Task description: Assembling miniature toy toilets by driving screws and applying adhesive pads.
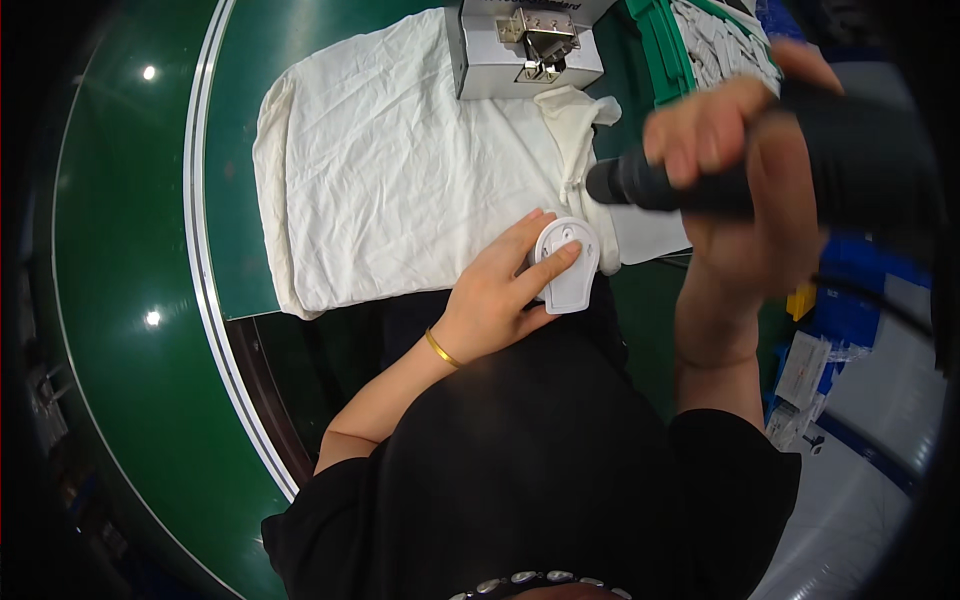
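Observation:
My left hand (497, 298) grips a small white plastic housing (570, 285) with a round upper end and a narrower lower end. The thumb lies across its face, where small holes show. It is held at the near right edge of a white cloth (400, 170). My right hand (740, 150) is wrapped round a black electric screwdriver (660, 186), blurred by motion. The tool's tip points left, above and to the right of the housing, and does not touch it.
At the far edge of the cloth stands a box-shaped machine (530, 70) with a metal bracket on its front. A green bin (665, 50) at the far right holds many white plastic parts (722, 45). Blue bins lie at the right; a green surface (120, 250) extends at left.

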Tool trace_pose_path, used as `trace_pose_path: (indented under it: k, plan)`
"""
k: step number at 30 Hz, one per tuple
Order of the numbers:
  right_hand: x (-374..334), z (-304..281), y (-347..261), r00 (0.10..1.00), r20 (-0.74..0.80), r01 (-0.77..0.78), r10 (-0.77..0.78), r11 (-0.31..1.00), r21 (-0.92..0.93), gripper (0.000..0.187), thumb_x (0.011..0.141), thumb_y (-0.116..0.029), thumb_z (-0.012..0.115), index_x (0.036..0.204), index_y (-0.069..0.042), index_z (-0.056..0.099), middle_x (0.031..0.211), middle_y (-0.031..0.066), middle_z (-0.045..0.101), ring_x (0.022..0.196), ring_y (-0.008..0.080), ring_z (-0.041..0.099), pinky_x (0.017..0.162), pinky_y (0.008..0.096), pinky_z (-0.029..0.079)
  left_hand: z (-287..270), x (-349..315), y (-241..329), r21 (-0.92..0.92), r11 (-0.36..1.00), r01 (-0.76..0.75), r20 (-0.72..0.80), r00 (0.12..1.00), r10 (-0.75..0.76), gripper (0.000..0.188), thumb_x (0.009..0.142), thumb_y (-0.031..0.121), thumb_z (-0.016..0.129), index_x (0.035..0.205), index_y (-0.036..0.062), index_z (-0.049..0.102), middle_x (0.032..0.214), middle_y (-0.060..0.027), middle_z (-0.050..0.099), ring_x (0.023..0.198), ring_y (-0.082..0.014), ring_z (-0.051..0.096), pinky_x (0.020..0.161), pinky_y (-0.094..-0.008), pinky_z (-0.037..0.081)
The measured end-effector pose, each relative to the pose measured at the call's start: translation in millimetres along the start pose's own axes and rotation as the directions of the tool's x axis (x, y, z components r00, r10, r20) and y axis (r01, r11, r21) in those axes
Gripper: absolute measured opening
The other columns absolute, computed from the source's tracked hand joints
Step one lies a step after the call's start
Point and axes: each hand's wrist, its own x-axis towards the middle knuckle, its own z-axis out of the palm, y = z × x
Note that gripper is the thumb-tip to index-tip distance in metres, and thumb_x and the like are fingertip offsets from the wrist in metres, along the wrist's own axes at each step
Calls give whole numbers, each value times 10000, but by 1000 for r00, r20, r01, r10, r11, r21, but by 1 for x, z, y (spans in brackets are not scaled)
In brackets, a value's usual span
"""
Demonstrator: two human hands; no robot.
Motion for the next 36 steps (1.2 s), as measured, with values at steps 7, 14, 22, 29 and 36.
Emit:
trace_pose_path:
  k: [7,14,22,29,36]
  plan:
    - [-34,3,-32,986,34,-107,162,778,-619,575,888,-306,665,1324,-80,367,762,42,514,642,154,517,697,372,464,0,1,4,-26,1000,14,-6,1000,-14,682,648,125,823,1293,151,602,1310,-199,546,1211,-388,553,958,-415,508]
    - [-38,11,-20,988,-64,-152,138,868,-473,568,889,-303,674,1311,-85,363,768,39,520,648,156,518,702,368,470,-1,0,7,-16,999,37,-13,999,-38,666,641,131,829,1272,152,619,1311,-192,548,1213,-367,557,948,-397,515]
    - [-46,28,-18,982,-142,-155,123,958,-241,531,869,-266,718,1236,-99,373,776,45,526,662,161,537,685,357,475,0,1,6,9,1000,-3,-23,1000,3,685,612,119,835,1261,152,618,1321,-183,540,1228,-364,547,954,-393,511]
    - [-49,29,-14,986,-124,-141,111,955,-263,460,875,-245,705,1160,-102,374,772,48,519,658,160,531,685,361,476,0,0,4,7,1000,9,-9,1000,-9,693,599,112,837,1253,146,611,1327,-176,535,1246,-362,533,959,-391,505]
    - [-53,28,-9,984,-145,-137,107,967,-214,451,836,-135,716,1150,-76,396,802,57,574,705,148,572,722,329,489,-1,0,4,10,1000,-11,-22,1000,11,691,606,126,841,1255,140,604,1323,-176,536,1243,-361,535,965,-392,500]
